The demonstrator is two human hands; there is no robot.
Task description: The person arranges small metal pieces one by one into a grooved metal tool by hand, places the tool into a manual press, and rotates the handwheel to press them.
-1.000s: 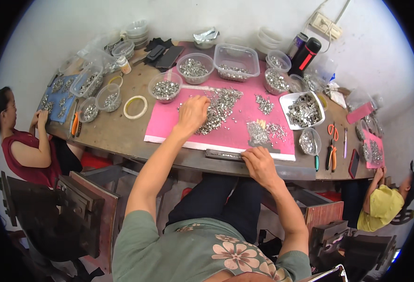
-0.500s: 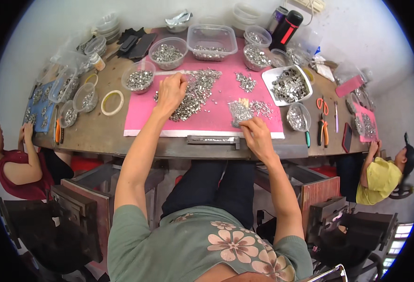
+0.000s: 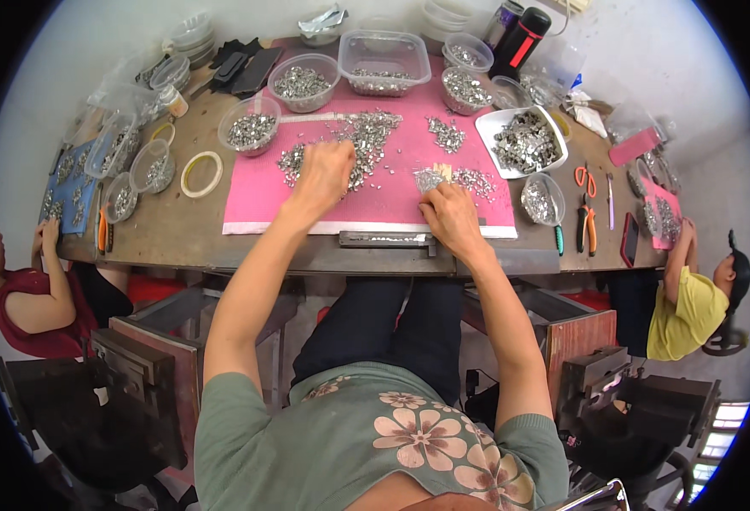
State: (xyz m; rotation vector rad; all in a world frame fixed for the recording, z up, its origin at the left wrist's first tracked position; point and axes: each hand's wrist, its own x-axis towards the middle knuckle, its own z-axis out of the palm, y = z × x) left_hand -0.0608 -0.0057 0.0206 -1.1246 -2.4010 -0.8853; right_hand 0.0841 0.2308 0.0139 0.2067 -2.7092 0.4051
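A pink mat lies on the workbench with a wide heap of small shiny metal pieces on it. My left hand is over the near part of this heap, its fingers curled together; whatever they hold is hidden. My right hand bends its fingers down at the near edge of a flat silvery patch of pieces; its fingertips are partly hidden. A small tan block sits at that patch, beside a loose pile of metal pieces. Another small pile lies farther back.
A dark metal bar lies along the mat's front edge. Clear tubs of metal pieces and a white tray stand around the mat. To the right are pliers; to the left, a tape roll. Co-workers sit on both sides.
My left hand has shifted right and slightly nearer over the heap. My right hand has moved left and away from me, now covering part of the flat silvery patch.
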